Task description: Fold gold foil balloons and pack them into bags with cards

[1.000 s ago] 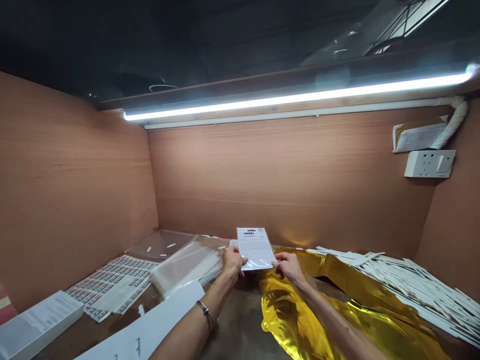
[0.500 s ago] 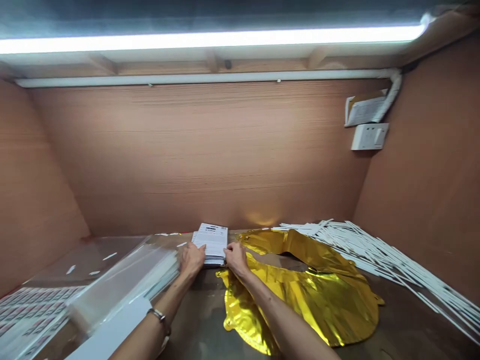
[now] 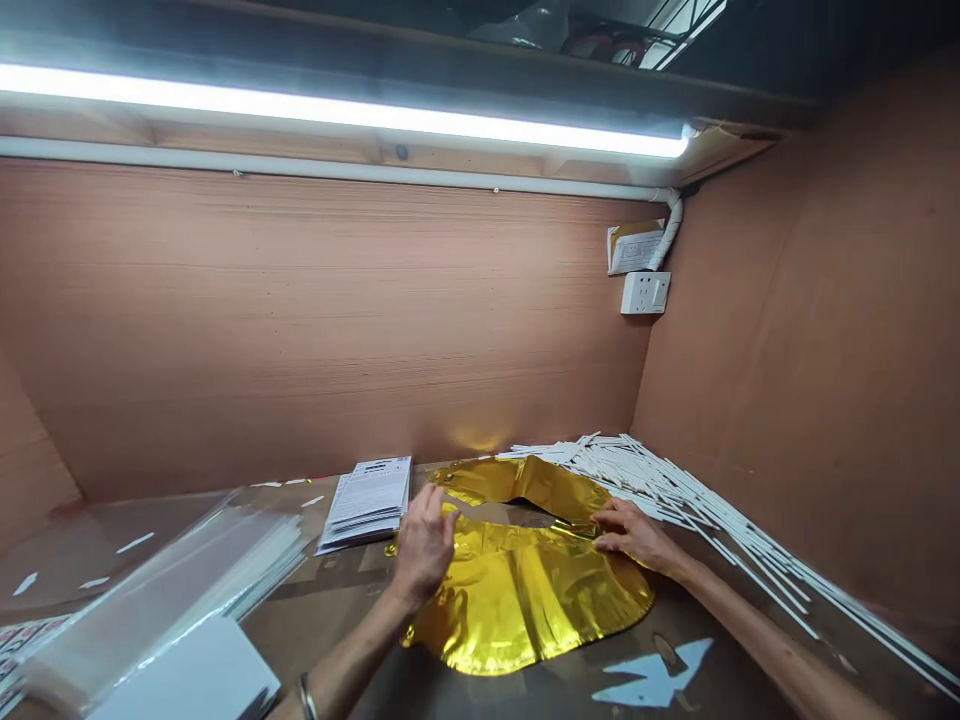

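Observation:
A flat, uninflated gold foil balloon [image 3: 525, 590] lies on the brown table in front of me, curved round with a gap in its middle. My left hand [image 3: 426, 545] is at its left end, fingers bent and closed on the foil edge; the fingertips are partly hidden. On the right side, my right hand [image 3: 637, 538] pinches the foil between thumb and fingers. Just behind my left hand, a stack of printed cards [image 3: 369, 503] leans slightly fanned, touched by neither hand.
Clear plastic sleeves [image 3: 187, 590] and white cards [image 3: 187, 675] lie at left. A pile of white sticks [image 3: 675, 490] spreads along the right. A white paper scrap [image 3: 652, 680] sits near the front. Behind stands a wooden wall [image 3: 337, 320] with a socket [image 3: 645, 293].
Both hands have left the card stack. My left hand moved onto the balloon's left end, my right hand across to its right side. The view has turned right.

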`<state>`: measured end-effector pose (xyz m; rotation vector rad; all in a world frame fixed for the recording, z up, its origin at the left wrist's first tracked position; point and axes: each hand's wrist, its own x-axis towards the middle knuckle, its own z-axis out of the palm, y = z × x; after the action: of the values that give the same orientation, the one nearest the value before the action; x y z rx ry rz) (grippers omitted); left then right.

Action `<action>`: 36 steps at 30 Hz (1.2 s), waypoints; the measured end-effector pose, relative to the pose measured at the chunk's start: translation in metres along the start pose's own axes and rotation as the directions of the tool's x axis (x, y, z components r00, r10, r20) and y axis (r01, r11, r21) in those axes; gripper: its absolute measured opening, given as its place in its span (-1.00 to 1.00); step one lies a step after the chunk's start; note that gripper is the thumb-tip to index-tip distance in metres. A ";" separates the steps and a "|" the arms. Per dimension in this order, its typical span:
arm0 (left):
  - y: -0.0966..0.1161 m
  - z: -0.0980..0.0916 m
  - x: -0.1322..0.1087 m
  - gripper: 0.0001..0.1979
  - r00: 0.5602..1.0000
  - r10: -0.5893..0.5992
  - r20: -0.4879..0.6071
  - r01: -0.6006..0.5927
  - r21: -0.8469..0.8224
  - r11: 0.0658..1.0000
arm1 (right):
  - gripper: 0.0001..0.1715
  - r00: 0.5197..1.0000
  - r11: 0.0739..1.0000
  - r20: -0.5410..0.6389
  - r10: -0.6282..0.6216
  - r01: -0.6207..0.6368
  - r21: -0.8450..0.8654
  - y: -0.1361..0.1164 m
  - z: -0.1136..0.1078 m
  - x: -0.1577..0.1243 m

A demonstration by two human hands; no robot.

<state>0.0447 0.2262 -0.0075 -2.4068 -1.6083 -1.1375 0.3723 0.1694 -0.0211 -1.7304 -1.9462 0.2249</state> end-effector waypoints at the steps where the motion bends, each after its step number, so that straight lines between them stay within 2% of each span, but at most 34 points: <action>1: 0.015 0.008 -0.005 -0.73 0.999 0.020 0.036 -0.019 -0.030 0.999 | -0.81 1.000 1.000 -0.004 -0.007 0.007 -0.011 0.006 0.003 -0.004; 4: 0.057 0.027 -0.019 -0.77 0.980 0.114 0.160 -0.090 -0.148 0.985 | -0.79 0.998 0.997 -0.050 -0.037 0.034 -0.066 0.009 0.008 -0.008; 7: 0.091 0.036 -0.022 -0.74 0.955 0.187 0.229 -0.128 -0.250 0.960 | -0.79 0.991 0.982 -0.089 -0.102 0.086 -0.167 -0.004 -0.004 -0.005; 11: 0.122 0.038 -0.002 -0.59 0.958 0.198 0.208 -0.105 -0.388 0.916 | -0.79 0.962 0.918 -0.074 -0.262 0.224 -0.327 -0.041 -0.043 0.004; 14: 0.132 0.033 0.019 -0.84 0.964 0.132 0.230 -0.002 -0.490 0.872 | -0.75 0.921 0.834 -0.003 -0.389 0.351 -0.427 -0.076 -0.075 0.014; 15: 0.133 0.028 0.025 -0.86 0.965 0.107 0.237 0.030 -0.509 0.861 | -0.75 0.907 0.804 0.023 -0.421 0.385 -0.454 -0.088 -0.086 0.018; 19: 0.121 -0.004 0.044 -0.81 0.979 0.034 0.201 0.085 -0.555 0.827 | -0.79 0.844 0.695 0.113 -0.524 0.500 -0.516 -0.136 -0.128 0.038; 24: 0.091 -0.057 0.054 -0.84 0.983 0.034 0.180 0.086 -0.615 0.784 | -0.82 0.727 0.413 0.181 -0.663 0.556 -0.721 -0.214 -0.181 0.059; 26: 0.078 -0.074 0.052 -0.82 0.984 0.034 0.175 0.082 -0.614 0.785 | -0.82 0.685 0.354 0.176 -0.707 0.557 -0.751 -0.245 -0.197 0.063; 28: 0.065 -0.088 0.049 -0.80 0.987 0.016 0.159 0.082 -0.592 0.802 | -0.82 0.650 0.313 0.167 -0.742 0.555 -0.770 -0.271 -0.209 0.065; 31: 0.047 -0.106 0.042 -0.78 0.992 -0.024 0.121 0.084 -0.526 0.846 | -0.77 0.635 0.298 0.152 -0.758 0.544 -0.785 -0.298 -0.222 0.063; 34: 0.030 -0.119 0.033 -0.77 0.995 -0.052 0.088 0.085 -0.427 0.900 | -0.68 0.634 0.322 0.140 -0.760 0.555 -0.767 -0.313 -0.231 0.055; 36: 0.019 -0.125 0.026 -0.79 0.995 -0.059 0.079 0.083 -0.346 0.934 | -0.70 0.638 0.327 0.150 -0.755 0.566 -0.757 -0.316 -0.232 0.043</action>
<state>-0.0033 0.1875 0.1057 -2.6401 -1.6458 -1.4856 0.2050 0.1079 0.3306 -1.0195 -2.5516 -1.2341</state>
